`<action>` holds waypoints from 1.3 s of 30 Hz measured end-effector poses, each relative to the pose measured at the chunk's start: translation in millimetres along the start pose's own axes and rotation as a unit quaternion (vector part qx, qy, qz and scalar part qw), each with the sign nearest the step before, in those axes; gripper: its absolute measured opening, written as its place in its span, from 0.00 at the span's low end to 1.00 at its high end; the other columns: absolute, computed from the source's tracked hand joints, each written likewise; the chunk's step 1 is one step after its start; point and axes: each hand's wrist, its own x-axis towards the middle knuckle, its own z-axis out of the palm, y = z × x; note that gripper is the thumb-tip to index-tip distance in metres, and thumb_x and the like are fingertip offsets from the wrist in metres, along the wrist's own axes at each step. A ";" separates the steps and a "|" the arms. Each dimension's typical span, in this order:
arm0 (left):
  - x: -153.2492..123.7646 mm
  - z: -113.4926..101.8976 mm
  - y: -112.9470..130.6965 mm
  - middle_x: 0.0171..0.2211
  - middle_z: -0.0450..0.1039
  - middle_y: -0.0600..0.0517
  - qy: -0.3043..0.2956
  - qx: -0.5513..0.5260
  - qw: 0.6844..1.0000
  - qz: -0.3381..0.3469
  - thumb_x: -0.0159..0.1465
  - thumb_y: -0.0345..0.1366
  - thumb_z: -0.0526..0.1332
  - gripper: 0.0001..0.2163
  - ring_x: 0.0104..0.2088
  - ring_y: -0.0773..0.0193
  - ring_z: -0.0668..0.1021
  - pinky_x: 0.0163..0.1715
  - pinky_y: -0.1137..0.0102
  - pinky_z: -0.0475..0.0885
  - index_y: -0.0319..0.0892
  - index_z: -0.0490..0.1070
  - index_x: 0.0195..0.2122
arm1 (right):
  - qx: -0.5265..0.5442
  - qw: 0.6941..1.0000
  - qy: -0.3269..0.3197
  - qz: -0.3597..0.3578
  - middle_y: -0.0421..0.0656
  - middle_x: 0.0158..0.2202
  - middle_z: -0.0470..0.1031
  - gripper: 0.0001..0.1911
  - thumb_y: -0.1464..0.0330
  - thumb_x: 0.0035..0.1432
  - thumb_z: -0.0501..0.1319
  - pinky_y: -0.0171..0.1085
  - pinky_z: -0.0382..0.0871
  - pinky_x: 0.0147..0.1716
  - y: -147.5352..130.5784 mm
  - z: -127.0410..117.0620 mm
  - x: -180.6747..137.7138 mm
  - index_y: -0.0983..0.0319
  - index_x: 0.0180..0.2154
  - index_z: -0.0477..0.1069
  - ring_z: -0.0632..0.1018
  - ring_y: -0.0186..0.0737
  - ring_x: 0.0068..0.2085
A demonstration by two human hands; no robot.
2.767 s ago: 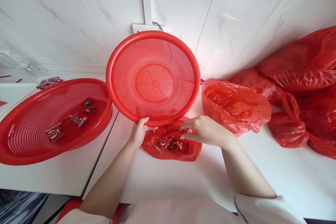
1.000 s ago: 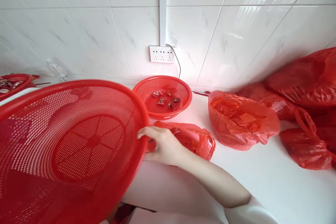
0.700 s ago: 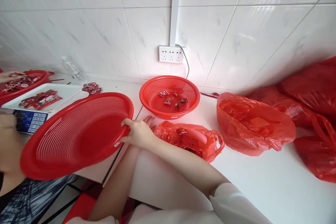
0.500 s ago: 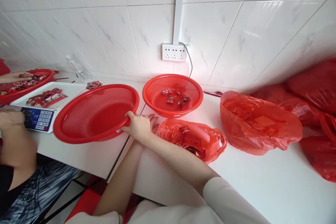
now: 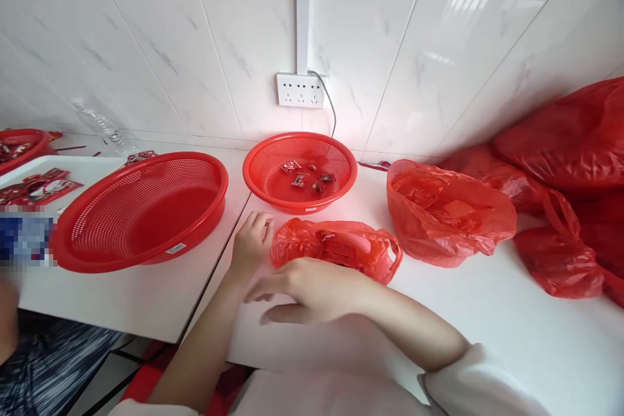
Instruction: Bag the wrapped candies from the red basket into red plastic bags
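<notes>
My left hand (image 5: 252, 240) is at the left end of a crumpled red plastic bag (image 5: 359, 242), its fingers loosely curved and apart. Whether it touches the bag I cannot tell. My right hand (image 5: 302, 292) hovers just in front of that bag, slightly blurred, with thumb and fingers stretched out and nothing held. Dark red packets show inside the bag. Behind it, a round red plastic basket (image 5: 312, 203) holds several small wrapped pieces. A larger red basket (image 5: 160, 244) stands to the left, tilted, with nothing in it.
An open red plastic bag (image 5: 451, 227) stands at right, with more filled red bags (image 5: 565, 136) beyond. At left are a white tray (image 5: 100, 166) with red packets, another red basket (image 5: 29, 136) and a co-worker's patterned trousers (image 5: 53, 357). A socket strip (image 5: 299, 91) is on the tiled wall.
My right hand has let go of the large red basket's rim and moved right, to the front of the crumpled bag. The view has shifted to the right.
</notes>
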 end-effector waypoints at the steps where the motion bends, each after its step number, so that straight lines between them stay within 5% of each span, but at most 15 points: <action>1: -4.4 1.5 5.4 0.43 0.74 0.47 -0.013 0.012 0.999 0.037 0.70 0.37 0.51 0.11 0.44 0.61 0.76 0.48 0.65 0.71 0.42 0.72 0.44 | -0.042 0.999 0.013 0.017 0.44 0.43 0.79 0.16 0.64 0.63 0.59 0.34 0.68 0.38 -2.9 -4.3 -19.4 0.58 0.52 0.70 0.79 0.39 0.40; 4: -22.6 6.5 29.2 0.37 0.75 0.46 -0.084 0.097 0.985 0.115 0.70 0.41 0.48 0.14 0.40 0.58 0.76 0.42 0.66 0.70 0.44 0.72 0.39 | -0.218 0.960 0.053 0.166 0.44 0.32 0.78 0.08 0.68 0.64 0.56 0.37 0.67 0.31 2.6 -9.0 -66.0 0.60 0.42 0.73 0.78 0.42 0.32; 8: -42.4 21.8 54.7 0.35 0.74 0.42 -0.163 0.230 0.959 0.016 0.68 0.50 0.50 0.19 0.36 0.52 0.78 0.32 0.64 0.70 0.39 0.73 0.39 | -0.399 0.799 0.080 0.442 0.49 0.25 0.75 0.06 0.73 0.62 0.56 0.40 0.63 0.23 32.7 -2.9 -103.2 0.65 0.37 0.71 0.77 0.49 0.27; 10: -45.2 30.0 56.7 0.37 0.75 0.39 -0.198 0.259 0.945 -0.032 0.67 0.49 0.53 0.21 0.36 0.50 0.79 0.30 0.64 0.70 0.36 0.71 0.46 | -0.424 0.749 0.106 0.498 0.52 0.28 0.75 0.05 0.72 0.61 0.57 0.40 0.64 0.23 47.3 0.4 -115.3 0.66 0.37 0.70 0.78 0.51 0.30; 14: -40.8 34.1 48.6 0.37 0.76 0.40 -0.237 0.266 0.934 -0.031 0.67 0.37 0.54 0.14 0.35 0.50 0.80 0.30 0.64 0.69 0.35 0.70 0.48 | -0.447 0.756 0.183 0.442 0.52 0.42 0.75 0.04 0.72 0.62 0.56 0.38 0.69 0.28 59.4 3.3 -131.9 0.64 0.39 0.68 0.77 0.48 0.40; 17: -35.3 23.7 44.6 0.35 0.77 0.44 -0.221 0.228 0.948 -0.008 0.66 0.34 0.54 0.09 0.34 0.53 0.80 0.29 0.65 0.68 0.40 0.72 0.40 | -0.465 0.707 0.301 0.440 0.56 0.52 0.71 0.15 0.69 0.62 0.57 0.42 0.72 0.37 56.5 1.5 -141.5 0.64 0.51 0.64 0.73 0.54 0.50; 20: -26.4 3.6 47.4 0.34 0.76 0.50 -0.161 0.139 0.977 -0.001 0.67 0.39 0.54 0.09 0.31 0.59 0.77 0.29 0.67 0.67 0.44 0.72 0.35 | -0.340 0.731 0.299 0.511 0.52 0.41 0.76 0.28 0.66 0.61 0.59 0.43 0.72 0.31 47.6 -10.1 -153.4 0.64 0.60 0.56 0.77 0.53 0.41; 22: -16.4 -14.9 53.5 0.33 0.75 0.52 -0.106 0.041 0.993 0.000 0.66 0.42 0.57 0.09 0.30 0.63 0.76 0.30 0.68 0.69 0.44 0.73 0.34 | -0.198 0.808 0.274 0.482 0.44 0.32 0.76 0.30 0.65 0.60 0.59 0.41 0.72 0.29 37.2 -27.1 -162.8 0.61 0.62 0.54 0.78 0.45 0.33; 25: 4.4 -47.4 68.8 0.40 0.74 0.51 0.042 -0.144 0.989 0.015 0.61 0.42 0.63 0.09 0.37 0.63 0.77 0.35 0.70 0.73 0.43 0.74 0.29 | -0.029 0.889 0.340 0.307 0.39 0.31 0.74 0.27 0.62 0.60 0.59 0.38 0.73 0.29 15.4 -63.8 -172.3 0.55 0.60 0.57 0.76 0.38 0.30; 27: 19.4 -68.4 81.5 0.45 0.73 0.51 0.124 -0.272 0.954 0.031 0.59 0.38 0.66 0.05 0.46 0.60 0.77 0.42 0.68 0.75 0.43 0.76 0.31 | -0.008 0.865 0.468 0.179 0.39 0.31 0.72 0.23 0.62 0.60 0.61 0.37 0.73 0.29 0.1 -88.7 -170.3 0.53 0.56 0.61 0.76 0.37 0.30; 29: 33.0 -85.5 94.1 0.45 0.75 0.52 0.178 -0.379 0.905 0.077 0.60 0.36 0.66 0.03 0.50 0.59 0.76 0.49 0.64 0.73 0.46 0.78 0.34 | -0.049 0.807 0.584 0.071 0.41 0.32 0.70 0.19 0.65 0.59 0.62 0.38 0.73 0.34 -13.0 -106.9 -159.7 0.52 0.53 0.65 0.76 0.37 0.34; 31: 43.6 -96.2 105.8 0.45 0.77 0.54 0.166 -0.450 0.868 0.127 0.61 0.38 0.65 0.05 0.52 0.57 0.75 0.55 0.59 0.70 0.48 0.78 0.38 | -0.112 0.765 0.634 0.020 0.43 0.35 0.71 0.16 0.67 0.60 0.61 0.40 0.73 0.41 -22.6 -115.2 -142.7 0.52 0.51 0.66 0.77 0.39 0.40; 33: 51.2 -99.4 116.5 0.48 0.76 0.54 0.098 -0.497 0.844 0.174 0.61 0.42 0.65 0.10 0.56 0.55 0.73 0.59 0.56 0.66 0.51 0.76 0.44 | -0.167 0.759 0.629 0.017 0.44 0.38 0.71 0.14 0.66 0.63 0.58 0.42 0.73 0.44 -28.5 -115.0 -123.5 0.52 0.51 0.65 0.77 0.40 0.43; 36: 57.9 -90.7 131.2 0.58 0.68 0.56 -0.037 -0.535 0.814 0.225 0.57 0.43 0.68 0.22 0.60 0.53 0.70 0.59 0.56 0.67 0.57 0.69 0.54 | -0.204 0.780 0.592 -0.001 0.42 0.40 0.72 0.13 0.66 0.65 0.55 0.44 0.75 0.45 -32.2 -108.2 -99.1 0.53 0.52 0.63 0.77 0.39 0.43; 39: 59.6 -73.2 143.8 0.61 0.64 0.53 -0.092 -0.496 0.833 0.226 0.52 0.41 0.72 0.31 0.52 0.53 0.76 0.49 0.58 0.75 0.58 0.65 0.57 | -0.223 0.813 0.537 -0.037 0.42 0.42 0.73 0.13 0.68 0.66 0.54 0.42 0.76 0.44 -33.9 -103.4 -84.0 0.56 0.52 0.63 0.78 0.37 0.42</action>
